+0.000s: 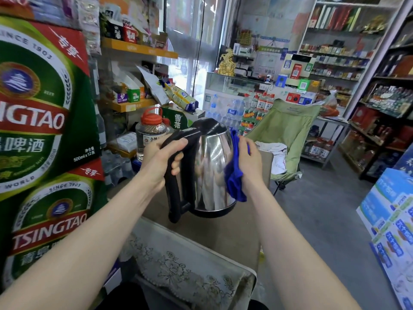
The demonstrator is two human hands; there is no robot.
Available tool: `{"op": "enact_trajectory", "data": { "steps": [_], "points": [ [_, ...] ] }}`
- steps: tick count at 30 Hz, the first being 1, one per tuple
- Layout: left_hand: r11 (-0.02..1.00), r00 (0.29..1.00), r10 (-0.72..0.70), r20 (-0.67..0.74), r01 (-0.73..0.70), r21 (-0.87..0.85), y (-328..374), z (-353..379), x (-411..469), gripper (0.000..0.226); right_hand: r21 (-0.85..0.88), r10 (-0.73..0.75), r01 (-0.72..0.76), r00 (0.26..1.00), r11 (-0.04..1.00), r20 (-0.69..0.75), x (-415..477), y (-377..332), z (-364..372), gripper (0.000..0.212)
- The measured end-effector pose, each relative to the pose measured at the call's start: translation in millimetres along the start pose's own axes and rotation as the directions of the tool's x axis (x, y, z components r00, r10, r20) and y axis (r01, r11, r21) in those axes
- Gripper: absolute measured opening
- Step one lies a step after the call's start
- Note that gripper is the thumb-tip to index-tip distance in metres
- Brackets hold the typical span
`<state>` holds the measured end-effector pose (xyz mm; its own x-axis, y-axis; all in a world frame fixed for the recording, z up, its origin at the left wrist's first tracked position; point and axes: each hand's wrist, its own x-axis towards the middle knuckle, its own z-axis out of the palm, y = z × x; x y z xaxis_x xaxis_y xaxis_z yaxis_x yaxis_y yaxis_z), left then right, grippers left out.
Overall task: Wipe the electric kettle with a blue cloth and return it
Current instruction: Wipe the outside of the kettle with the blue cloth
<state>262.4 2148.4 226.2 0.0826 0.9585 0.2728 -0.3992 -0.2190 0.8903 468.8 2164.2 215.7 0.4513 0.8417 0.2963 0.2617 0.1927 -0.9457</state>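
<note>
Hands [159, 162] [251, 163] round kettle handle [173, 193], blue cloth [234, 180]

One kettle [210, 175], one blue cloth [233, 179], one left hand [159, 162], one right hand [251, 161]

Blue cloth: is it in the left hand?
No, the right hand holds the blue cloth against the electric kettle; the left hand grips its handle.

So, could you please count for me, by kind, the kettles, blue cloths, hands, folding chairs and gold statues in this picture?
kettle: 1
blue cloth: 1
hands: 2, the left hand gripping the handle, the right hand holding the cloth against the metal
folding chair: 1
gold statue: 1
Total: 6
</note>
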Motion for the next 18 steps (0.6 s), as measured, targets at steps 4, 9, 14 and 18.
{"op": "enact_trajectory", "data": {
  "steps": [4, 9, 14, 18],
  "points": [
    [0.999, 0.999, 0.019, -0.039, -0.017, 0.042, -6, 8, 4, 0.012, -0.111, -0.173, 0.163, 0.981, 0.980, -0.090, -29, 5, 5, 0.028],
    [1.000, 0.996, -0.001, -0.095, 0.003, 0.015, -11, 20, 11, 0.011, -0.293, -0.586, 0.557, 0.810, 0.777, -0.012, -44, 12, 25, 0.033],
    [1.000, 0.996, 0.020, -0.083, -0.019, 0.010, -14, 14, 9, 0.008, -0.048, 0.024, -0.030, 0.991, 0.998, -0.133, -12, 36, 4, 0.030],
    [0.994, 0.995, 0.055, -0.082, -0.048, 0.094, -25, 21, 8, 0.010, -0.027, 0.329, -0.336, 0.933, 0.941, -0.147, -25, 65, 5, 0.032]
  ]
}}
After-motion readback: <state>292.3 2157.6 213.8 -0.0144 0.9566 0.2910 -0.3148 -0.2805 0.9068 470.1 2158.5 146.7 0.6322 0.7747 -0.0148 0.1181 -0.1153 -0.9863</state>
